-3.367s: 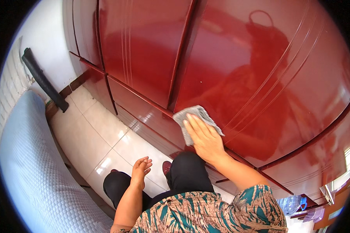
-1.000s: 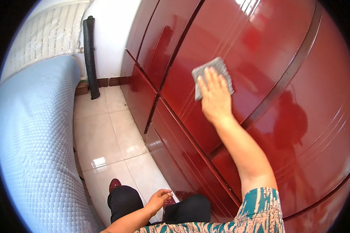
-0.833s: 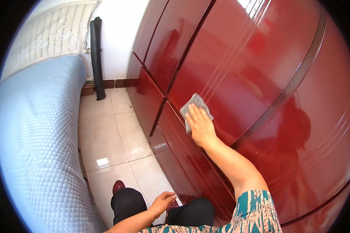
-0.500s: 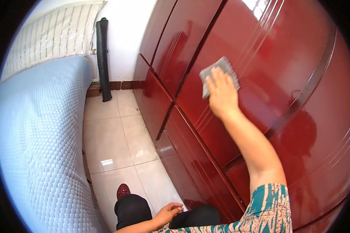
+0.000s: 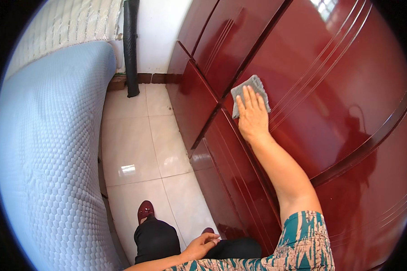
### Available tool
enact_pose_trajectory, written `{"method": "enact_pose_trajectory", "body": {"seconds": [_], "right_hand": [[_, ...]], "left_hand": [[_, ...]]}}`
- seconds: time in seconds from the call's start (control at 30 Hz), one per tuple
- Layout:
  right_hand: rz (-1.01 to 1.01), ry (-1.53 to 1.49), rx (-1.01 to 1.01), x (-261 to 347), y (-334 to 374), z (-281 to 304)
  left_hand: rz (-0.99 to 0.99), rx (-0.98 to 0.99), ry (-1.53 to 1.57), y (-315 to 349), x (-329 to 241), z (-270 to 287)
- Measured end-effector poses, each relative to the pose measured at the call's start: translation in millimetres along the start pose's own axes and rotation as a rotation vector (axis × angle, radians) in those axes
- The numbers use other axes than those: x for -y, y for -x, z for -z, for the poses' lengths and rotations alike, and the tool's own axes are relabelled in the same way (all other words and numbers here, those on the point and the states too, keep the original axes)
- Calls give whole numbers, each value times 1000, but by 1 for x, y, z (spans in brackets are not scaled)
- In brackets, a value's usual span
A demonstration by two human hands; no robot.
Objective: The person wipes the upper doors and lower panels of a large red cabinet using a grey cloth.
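Note:
My right hand presses a folded grey cloth flat against the glossy dark red wardrobe door. Its fingers lie stretched over the cloth, just right of the seam where several panels meet. My right arm reaches up from a patterned short sleeve. Low in the picture my left hand rests in front of my body near my thigh. Nothing shows in it, and its fingers are loosely extended.
A bed with a light blue quilted cover runs along the left. Between bed and wardrobe lies a strip of pale floor tiles. A long black wrapped roll leans upright by the white wall. My dark red shoe stands on the tiles.
My right hand has slid the cloth down and left across the door, closer to the panel seam. The view has shifted, and a second shoe now shows beside my left hand.

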State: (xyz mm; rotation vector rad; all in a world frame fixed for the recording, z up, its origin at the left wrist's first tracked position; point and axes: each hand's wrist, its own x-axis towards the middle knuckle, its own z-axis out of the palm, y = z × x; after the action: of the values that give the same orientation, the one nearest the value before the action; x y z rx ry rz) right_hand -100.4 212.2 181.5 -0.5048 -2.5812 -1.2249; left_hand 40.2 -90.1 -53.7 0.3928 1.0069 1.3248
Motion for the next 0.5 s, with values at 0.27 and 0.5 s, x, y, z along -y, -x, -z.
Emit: {"method": "enact_pose_trajectory", "body": {"seconds": [0.27,0.5], "right_hand": [[114,-311,-67,63,79,-65],[119,-382,42,75,169,-46]], "left_hand": [[-3,5,-47,5,-12,-7],[-48,-45,-137,0,-10,-4]]}}
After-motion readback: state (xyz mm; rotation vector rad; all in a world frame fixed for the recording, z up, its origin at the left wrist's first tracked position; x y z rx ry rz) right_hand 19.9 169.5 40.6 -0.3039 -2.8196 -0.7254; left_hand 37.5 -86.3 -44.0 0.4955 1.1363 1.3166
